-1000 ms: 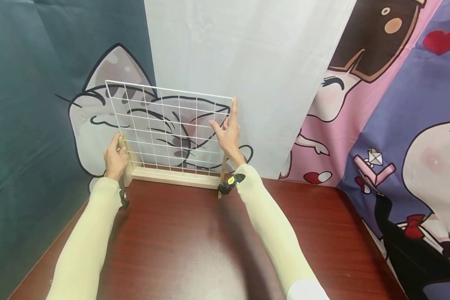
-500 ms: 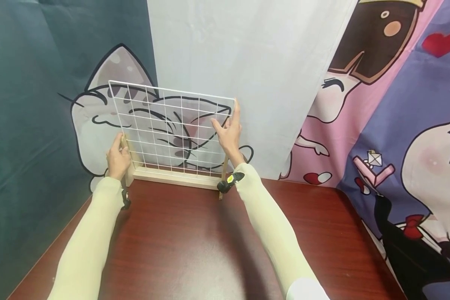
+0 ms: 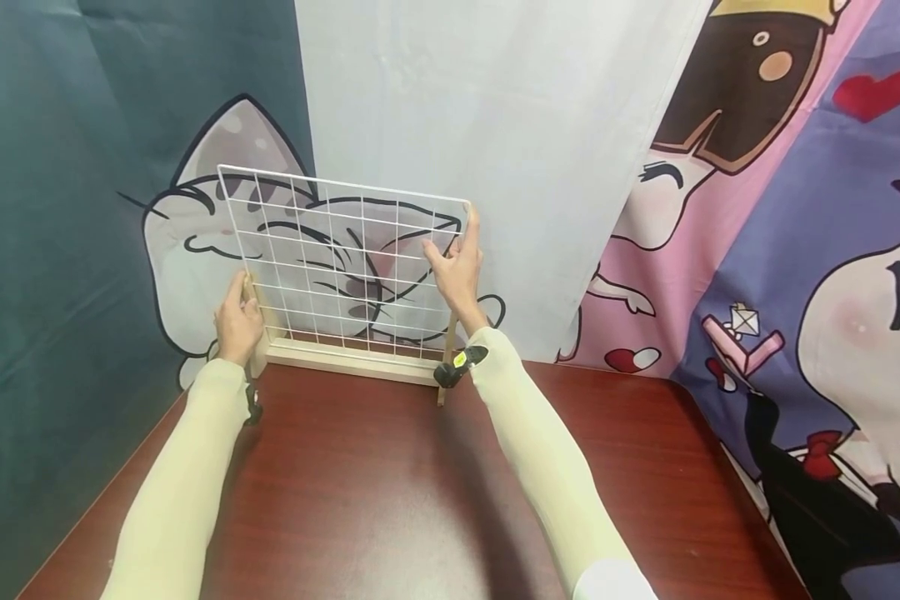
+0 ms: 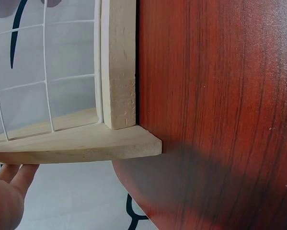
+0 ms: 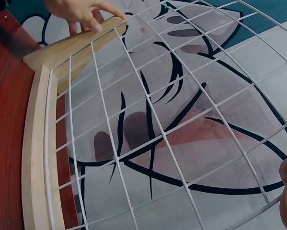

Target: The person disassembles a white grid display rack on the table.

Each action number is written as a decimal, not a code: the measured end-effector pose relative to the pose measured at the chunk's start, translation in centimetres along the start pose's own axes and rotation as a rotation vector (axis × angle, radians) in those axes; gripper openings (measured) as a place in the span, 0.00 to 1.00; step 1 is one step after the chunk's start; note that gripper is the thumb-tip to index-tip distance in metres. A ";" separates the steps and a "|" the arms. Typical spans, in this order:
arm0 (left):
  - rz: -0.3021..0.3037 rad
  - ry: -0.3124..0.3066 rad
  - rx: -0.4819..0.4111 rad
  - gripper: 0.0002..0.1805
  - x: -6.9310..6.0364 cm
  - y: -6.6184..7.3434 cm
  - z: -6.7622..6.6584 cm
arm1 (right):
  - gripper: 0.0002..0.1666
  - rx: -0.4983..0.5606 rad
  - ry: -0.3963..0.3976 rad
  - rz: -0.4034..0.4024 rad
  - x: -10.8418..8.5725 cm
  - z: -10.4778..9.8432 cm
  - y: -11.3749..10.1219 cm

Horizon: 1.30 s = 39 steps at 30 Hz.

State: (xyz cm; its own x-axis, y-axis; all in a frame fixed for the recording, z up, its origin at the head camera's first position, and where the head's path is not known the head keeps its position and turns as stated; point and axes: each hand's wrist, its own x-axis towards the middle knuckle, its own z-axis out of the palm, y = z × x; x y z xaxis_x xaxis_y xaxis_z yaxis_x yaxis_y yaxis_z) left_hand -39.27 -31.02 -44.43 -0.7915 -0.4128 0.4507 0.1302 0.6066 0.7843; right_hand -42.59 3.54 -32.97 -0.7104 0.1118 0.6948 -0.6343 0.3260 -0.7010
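Observation:
A white wire grid panel (image 3: 342, 184) stands upright in a pale wooden stand near the back of the table. The stand has a bottom rail (image 3: 352, 364), a left side board (image 4: 76, 154) and a right side piece (image 3: 451, 333). My left hand (image 3: 238, 325) grips the left board at its upper end, with fingers on its outer side, as the left wrist view shows. My right hand (image 3: 457, 271) is at the grid's upper right edge. Its index finger lies straight along that edge, while the thumb is spread in front of the wires. Its other fingers are partly hidden.
The reddish-brown tabletop (image 3: 375, 475) extends toward me and to the right. Behind the grid hangs a printed cloth backdrop (image 3: 495, 125), with more printed cloth (image 3: 60, 333) along the left side. Another cartoon-printed cloth (image 3: 780, 233) borders the right side.
The head view has shifted slightly. Both hands keep their places on the stand and the grid, with no visible movement of either thing.

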 end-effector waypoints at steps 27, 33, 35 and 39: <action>-0.069 0.000 0.008 0.31 -0.6 0.5 0.0 | 0.54 0.000 0.055 -0.029 2.3 -0.9 -2.4; -0.064 -0.007 -0.001 0.32 -0.4 0.5 -0.1 | 0.52 -0.001 0.072 -0.037 2.5 -1.0 -3.0; -0.064 -0.009 -0.002 0.32 -0.4 0.5 -0.1 | 0.52 -0.003 0.079 -0.040 2.6 -1.1 -3.2; -0.062 -0.009 -0.003 0.32 -0.4 0.5 -0.1 | 0.51 -0.010 0.085 -0.039 2.8 -1.1 -3.5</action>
State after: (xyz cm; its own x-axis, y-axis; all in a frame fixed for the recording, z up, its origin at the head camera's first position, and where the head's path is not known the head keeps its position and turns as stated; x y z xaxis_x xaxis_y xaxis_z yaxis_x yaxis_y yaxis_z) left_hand -38.78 -30.59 -44.15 -0.8034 -0.4438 0.3970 0.0821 0.5778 0.8120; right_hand -42.02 3.75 -28.35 -0.6567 0.1777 0.7330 -0.6577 0.3408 -0.6718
